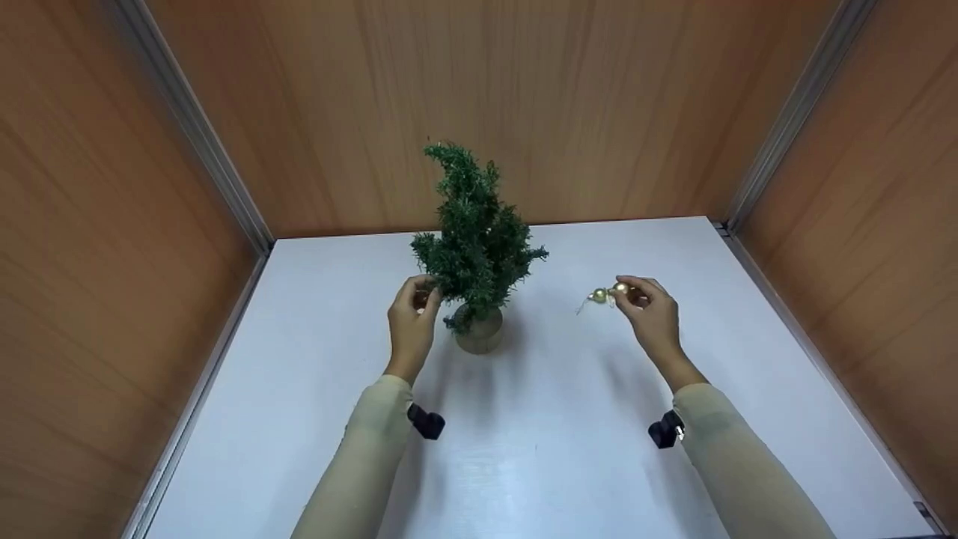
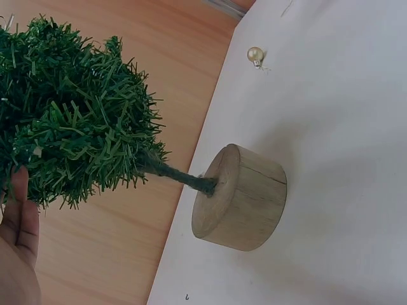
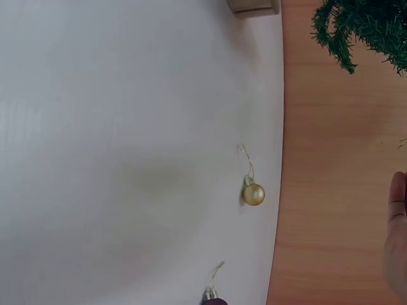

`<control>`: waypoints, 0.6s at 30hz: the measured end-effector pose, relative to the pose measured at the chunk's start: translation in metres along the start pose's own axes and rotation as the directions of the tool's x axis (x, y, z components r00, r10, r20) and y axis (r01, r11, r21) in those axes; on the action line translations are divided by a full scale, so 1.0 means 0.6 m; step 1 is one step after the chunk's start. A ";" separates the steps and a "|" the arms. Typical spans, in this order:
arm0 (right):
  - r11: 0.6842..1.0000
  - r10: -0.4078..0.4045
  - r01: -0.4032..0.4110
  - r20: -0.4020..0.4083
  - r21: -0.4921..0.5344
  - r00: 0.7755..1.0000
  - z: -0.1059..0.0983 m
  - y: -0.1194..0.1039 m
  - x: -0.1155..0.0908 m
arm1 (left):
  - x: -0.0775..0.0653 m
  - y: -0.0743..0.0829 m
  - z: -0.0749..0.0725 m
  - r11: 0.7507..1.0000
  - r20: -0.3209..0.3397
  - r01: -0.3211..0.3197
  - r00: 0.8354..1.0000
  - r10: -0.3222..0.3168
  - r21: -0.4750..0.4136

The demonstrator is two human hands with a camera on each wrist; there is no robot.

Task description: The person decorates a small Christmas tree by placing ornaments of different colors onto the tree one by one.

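A small artificial Christmas tree (image 1: 479,247) stands upright on the table, its thin trunk set in a round wooden base (image 2: 245,197). My left hand (image 1: 412,318) is at the tree's lower left side, thumb and fingers curled around a low branch tip; foliage hides part of the grip. In the left wrist view, the fingers (image 2: 25,229) touch the green needles. Right of the tree, my right hand (image 1: 651,314) pinches a shiny gold ball ornament (image 1: 620,287) between thumb and fingertips. Another gold ball ornament (image 1: 599,296), with a string loop, lies on the table close by.
A dark purple ball ornament (image 3: 215,301) lies near the gold one in the right wrist view. The white table (image 1: 539,449) is bounded by wood panels (image 1: 584,112) at the back and both sides, with metal rails (image 1: 202,120) at the corners.
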State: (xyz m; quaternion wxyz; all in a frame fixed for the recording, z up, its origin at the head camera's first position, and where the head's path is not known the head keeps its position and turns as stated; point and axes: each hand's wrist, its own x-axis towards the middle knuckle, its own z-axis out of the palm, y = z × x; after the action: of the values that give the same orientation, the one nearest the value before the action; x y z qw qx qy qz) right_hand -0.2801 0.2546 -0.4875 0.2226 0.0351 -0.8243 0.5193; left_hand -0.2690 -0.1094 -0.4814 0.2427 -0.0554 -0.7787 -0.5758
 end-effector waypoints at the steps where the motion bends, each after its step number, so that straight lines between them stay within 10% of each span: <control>1: 1.000 -0.002 0.002 0.000 0.000 1.000 -0.001 -0.003 -0.001 | -0.001 0.002 0.000 1.000 0.001 0.002 1.000 -0.002 0.002; 18: 1.000 -0.025 0.025 -0.017 0.005 1.000 0.008 -0.050 -0.029 | -0.001 0.005 -0.004 1.000 0.045 -0.023 0.999 0.024 -0.021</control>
State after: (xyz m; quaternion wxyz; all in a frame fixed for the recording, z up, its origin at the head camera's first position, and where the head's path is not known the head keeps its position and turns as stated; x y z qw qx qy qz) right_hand -0.2573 0.2337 -0.4710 0.2360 0.0415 -0.8205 0.5190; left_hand -0.2667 -0.1107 -0.4784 0.2311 -0.0799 -0.7774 -0.5796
